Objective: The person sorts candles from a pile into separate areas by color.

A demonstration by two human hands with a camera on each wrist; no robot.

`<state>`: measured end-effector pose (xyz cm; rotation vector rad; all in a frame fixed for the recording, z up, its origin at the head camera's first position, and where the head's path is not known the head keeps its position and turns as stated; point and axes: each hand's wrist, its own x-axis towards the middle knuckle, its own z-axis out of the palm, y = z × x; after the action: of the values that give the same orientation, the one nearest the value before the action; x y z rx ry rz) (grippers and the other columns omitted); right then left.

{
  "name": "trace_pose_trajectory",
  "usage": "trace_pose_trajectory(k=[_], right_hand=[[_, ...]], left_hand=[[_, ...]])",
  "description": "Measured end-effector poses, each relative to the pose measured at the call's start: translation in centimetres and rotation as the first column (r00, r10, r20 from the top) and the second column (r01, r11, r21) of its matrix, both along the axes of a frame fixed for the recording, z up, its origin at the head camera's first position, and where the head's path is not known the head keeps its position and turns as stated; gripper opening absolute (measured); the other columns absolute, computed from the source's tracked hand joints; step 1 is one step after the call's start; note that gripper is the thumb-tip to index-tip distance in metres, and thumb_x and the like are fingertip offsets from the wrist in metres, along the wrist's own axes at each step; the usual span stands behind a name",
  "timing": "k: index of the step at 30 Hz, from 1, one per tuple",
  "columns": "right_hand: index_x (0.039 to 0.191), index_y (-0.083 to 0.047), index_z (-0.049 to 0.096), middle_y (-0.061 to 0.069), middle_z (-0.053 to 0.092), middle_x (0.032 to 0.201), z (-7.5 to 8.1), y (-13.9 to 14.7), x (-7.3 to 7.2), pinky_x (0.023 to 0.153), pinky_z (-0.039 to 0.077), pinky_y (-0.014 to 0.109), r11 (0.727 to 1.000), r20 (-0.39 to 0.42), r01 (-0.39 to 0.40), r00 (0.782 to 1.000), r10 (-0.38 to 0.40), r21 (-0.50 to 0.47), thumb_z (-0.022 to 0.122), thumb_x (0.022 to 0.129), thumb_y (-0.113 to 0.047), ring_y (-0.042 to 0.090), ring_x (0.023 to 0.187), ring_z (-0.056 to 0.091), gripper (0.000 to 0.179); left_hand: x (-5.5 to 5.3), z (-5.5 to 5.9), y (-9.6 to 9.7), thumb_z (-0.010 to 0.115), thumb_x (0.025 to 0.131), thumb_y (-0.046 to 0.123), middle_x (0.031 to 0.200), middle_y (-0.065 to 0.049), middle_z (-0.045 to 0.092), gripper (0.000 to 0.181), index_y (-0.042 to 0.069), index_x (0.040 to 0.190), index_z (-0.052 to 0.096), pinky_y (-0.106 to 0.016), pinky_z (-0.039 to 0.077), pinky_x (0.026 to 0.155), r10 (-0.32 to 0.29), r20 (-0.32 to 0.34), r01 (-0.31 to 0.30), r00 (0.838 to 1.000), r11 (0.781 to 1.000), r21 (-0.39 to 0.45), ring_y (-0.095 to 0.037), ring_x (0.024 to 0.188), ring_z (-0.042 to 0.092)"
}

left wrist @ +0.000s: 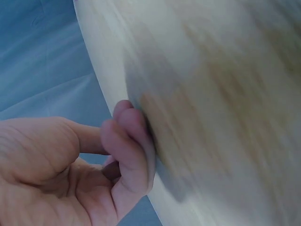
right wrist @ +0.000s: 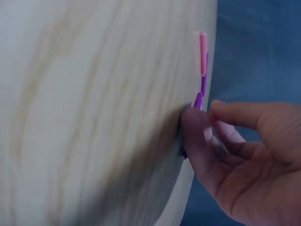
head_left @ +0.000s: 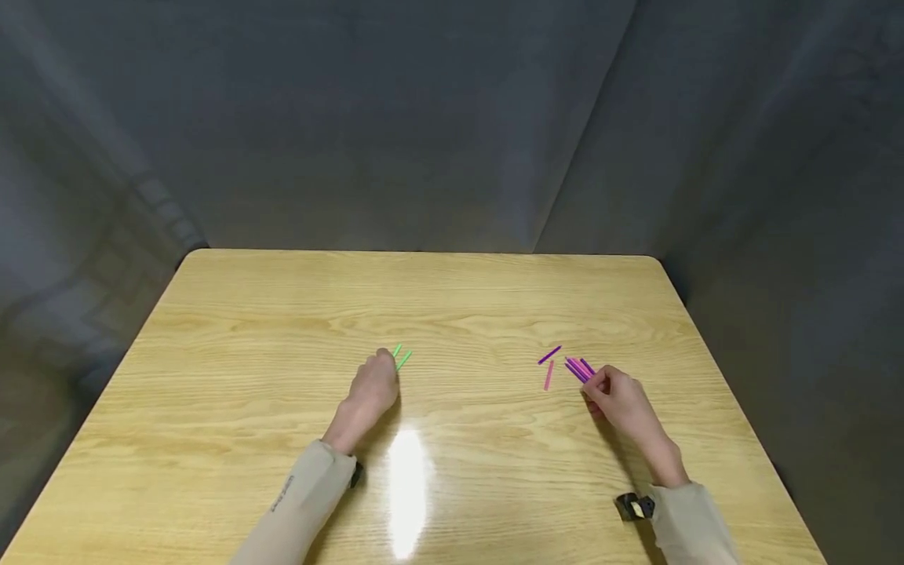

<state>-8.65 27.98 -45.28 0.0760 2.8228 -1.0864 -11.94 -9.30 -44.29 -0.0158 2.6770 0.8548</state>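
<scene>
Two thin green sticks [head_left: 404,360] lie side by side, their near ends hidden behind my left hand [head_left: 374,384]. In the left wrist view its fingers [left wrist: 134,155] curl down against the tabletop, thumb bent in toward them; I cannot tell whether a stick is between them. My right hand [head_left: 621,396] pinches with thumb and index at the near end of a bunch of purple and pink sticks [head_left: 579,369]. A purple stick [right wrist: 198,100] shows just past the index fingertip. Just left of the bunch lie a single purple stick [head_left: 550,355] and a pink stick [head_left: 548,375].
Both hands work over a light wooden table [head_left: 466,314] with rounded far corners. Dark grey curtains [head_left: 381,141] hang behind it and at both sides. A bright glare patch [head_left: 407,494] shows on the wood between the forearms. A black band [head_left: 633,507] sits at the right wrist.
</scene>
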Motion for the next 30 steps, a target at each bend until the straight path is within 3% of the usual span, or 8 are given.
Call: trace_pose_trajectory(k=[4,8,16,23,30], right_hand=[[0.091,0.002,0.058,0.007,0.06,0.069,-0.3,-0.1,-0.6,0.048,0.046,0.024,0.995,-0.081,0.012,0.997,-0.004,0.099,0.063,0.091,-0.003,0.013,0.055,0.056,0.007],[0.092,0.002,0.06,0.006,0.06,0.069,-0.4,-0.7,-1.0,0.047,0.042,0.023,0.986,-0.112,0.025,0.994,-0.006,0.166,0.065,0.09,-0.002,0.012,0.054,0.051,0.007],[0.088,0.004,0.062,0.009,0.061,0.072,-0.6,-1.4,-0.8,0.049,0.038,0.026,0.972,-0.132,0.049,0.991,-0.019,0.23,0.068,0.088,-0.002,0.017,0.058,0.05,0.008],[0.084,0.002,0.062,0.008,0.062,0.073,-0.7,-1.3,-0.7,0.053,0.041,0.028,0.967,-0.099,0.055,0.995,-0.031,0.248,0.069,0.087,-0.003,0.018,0.062,0.053,0.008],[0.075,-0.002,0.061,0.004,0.057,0.064,-0.4,-1.2,-0.9,0.053,0.04,0.032,0.959,-0.102,0.051,0.995,-0.024,0.278,0.066,0.087,-0.003,0.02,0.058,0.051,0.014]], left_hand=[[-0.1,0.0,-0.1,0.038,0.095,-0.011,0.06,-0.011,0.047,0.013,-0.014,0.105,0.045,-0.02,0.028,0.035,0.016,0.004,-0.016,1.0,1.0,0.02,-0.012,0.041,0.036],[0.0,0.1,-0.3,0.037,0.095,-0.011,0.058,-0.008,0.043,0.011,-0.011,0.102,0.045,-0.02,0.027,0.035,0.021,0.006,-0.021,1.0,0.999,0.031,-0.011,0.04,0.033],[0.3,-0.1,-0.7,0.035,0.095,-0.011,0.059,-0.006,0.04,0.013,-0.012,0.104,0.045,-0.02,0.025,0.036,0.012,0.01,-0.013,1.0,0.998,0.057,-0.01,0.043,0.03],[0.6,-0.1,-0.8,0.034,0.097,-0.009,0.059,-0.005,0.039,0.015,-0.012,0.108,0.044,-0.02,0.024,0.037,0.012,0.048,-0.015,0.999,0.997,0.074,-0.01,0.042,0.029],[0.2,-0.2,-0.6,0.036,0.096,-0.009,0.06,-0.007,0.042,0.009,-0.008,0.098,0.045,-0.02,0.026,0.037,0.012,0.015,-0.013,1.0,0.997,0.07,-0.01,0.042,0.032]])
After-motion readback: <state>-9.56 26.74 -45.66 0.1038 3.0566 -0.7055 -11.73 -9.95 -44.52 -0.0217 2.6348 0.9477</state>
